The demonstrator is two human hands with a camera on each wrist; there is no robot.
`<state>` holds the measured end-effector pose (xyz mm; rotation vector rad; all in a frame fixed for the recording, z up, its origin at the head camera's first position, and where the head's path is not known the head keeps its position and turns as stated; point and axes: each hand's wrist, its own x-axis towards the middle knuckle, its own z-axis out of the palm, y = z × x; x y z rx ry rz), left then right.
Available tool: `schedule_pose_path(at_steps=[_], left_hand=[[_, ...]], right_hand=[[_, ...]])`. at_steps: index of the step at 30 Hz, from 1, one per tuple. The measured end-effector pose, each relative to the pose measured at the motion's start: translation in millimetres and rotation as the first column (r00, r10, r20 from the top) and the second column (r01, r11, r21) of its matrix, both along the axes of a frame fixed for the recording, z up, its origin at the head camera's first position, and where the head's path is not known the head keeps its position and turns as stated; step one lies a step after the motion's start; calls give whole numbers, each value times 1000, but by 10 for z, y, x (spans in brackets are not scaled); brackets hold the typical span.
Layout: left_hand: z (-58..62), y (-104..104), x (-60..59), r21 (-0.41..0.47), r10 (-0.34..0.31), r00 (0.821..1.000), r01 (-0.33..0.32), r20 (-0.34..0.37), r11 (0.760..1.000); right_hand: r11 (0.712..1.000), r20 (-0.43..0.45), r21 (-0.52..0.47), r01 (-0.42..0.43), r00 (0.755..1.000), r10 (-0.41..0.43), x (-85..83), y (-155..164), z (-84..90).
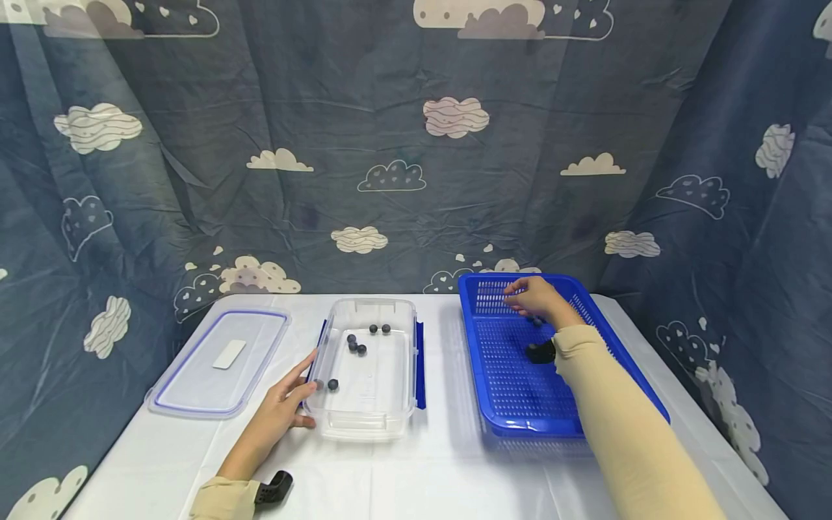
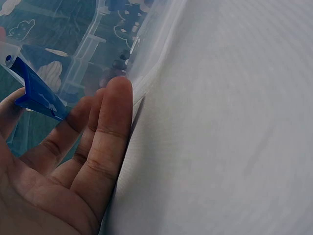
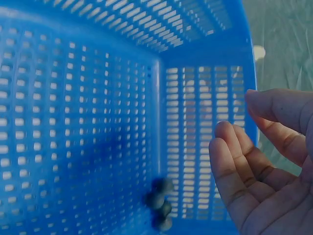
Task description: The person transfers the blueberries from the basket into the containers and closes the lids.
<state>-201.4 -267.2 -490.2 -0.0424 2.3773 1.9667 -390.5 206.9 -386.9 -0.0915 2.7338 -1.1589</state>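
Note:
My left hand [image 1: 276, 415] rests against the left side of a clear plastic container [image 1: 383, 386], its fingers fairly straight. In the left wrist view the fingertips touch the container's lower edge, beside a blue latch [image 2: 41, 95]. Several small dark blueberries [image 1: 386, 328] lie scattered on the container's floor. Over the far end of a blue perforated basket [image 1: 513, 390] hovers my right hand [image 1: 544, 300]. Its thumb and fingers are apart, with nothing between them in the right wrist view. Below it, a cluster of blueberries [image 3: 159, 203] sits against the basket's end wall.
A clear lid [image 1: 188, 361] with a blue seal and a white label [image 1: 230, 354] lies left of the container. White cloth covers the table [image 1: 364, 477]. Dark cloud-patterned curtains [image 1: 364, 94] enclose the back and sides.

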Motion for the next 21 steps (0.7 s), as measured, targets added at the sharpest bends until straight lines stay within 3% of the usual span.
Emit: schedule_pose_path(at_steps=[11,21], left_hand=[[-11,-54,0,7,3,1000,-3,-9,1000],[-4,-85,9,3,5,1000,-5,-15,1000]], right_hand=[[998,0,35,42,999,-42,-96,226,-127],[987,11,160,-19,1000,18,-91,378,-364]])
